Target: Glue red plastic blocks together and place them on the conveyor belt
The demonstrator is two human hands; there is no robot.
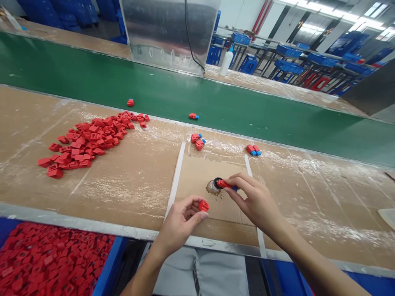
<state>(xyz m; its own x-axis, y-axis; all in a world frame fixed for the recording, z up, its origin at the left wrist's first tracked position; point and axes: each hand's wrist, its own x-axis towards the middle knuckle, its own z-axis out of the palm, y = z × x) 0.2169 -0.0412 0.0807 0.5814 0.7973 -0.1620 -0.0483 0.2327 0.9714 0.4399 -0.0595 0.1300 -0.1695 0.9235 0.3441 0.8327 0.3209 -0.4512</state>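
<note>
My left hand [182, 220] pinches a small red plastic piece [203, 205] between thumb and fingers, just above the cardboard pad [194, 172]. In my right hand [257, 199] is a red-and-blue plastic piece [224, 184], its red end at the black mouth of a small round clear container [212, 187]. Whether that end touches the rim I cannot tell. Dark specks lie on the pad around the container. Beyond it sit two red-and-blue pieces [199, 144], and another pair [253, 150] lies to the right.
A heap of red pieces [92, 139] covers the table's left side. At lower left stands a blue bin [112, 263] full of red pieces. Behind the table runs a green belt [160, 96] carrying two small pieces. A white squeeze bottle [226, 61] stands on the far ledge.
</note>
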